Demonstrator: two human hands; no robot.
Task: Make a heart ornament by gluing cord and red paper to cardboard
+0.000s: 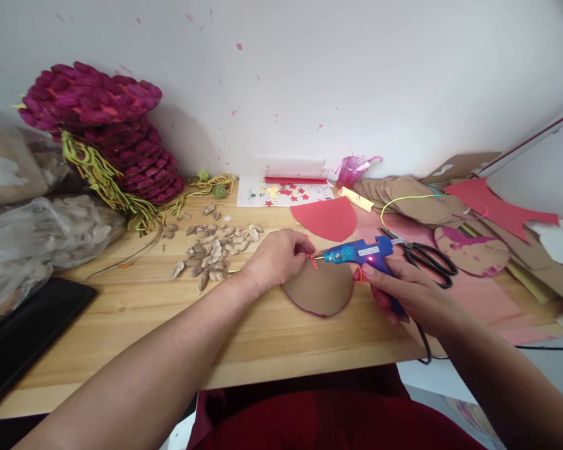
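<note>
My right hand grips a blue glue gun with a red light on; its nozzle points left at the top edge of a brown cardboard half-disc lying on the wooden table. My left hand rests on that edge with fingers pinched on a thin pink cord right at the nozzle tip. The half-disc has a magenta trim along its curved rim.
A pile of seed shells lies left of my hand. Black scissors, a red paper half-disc and cardboard pieces lie to the right. A magenta scaled ornament stands at back left, plastic bags beside it.
</note>
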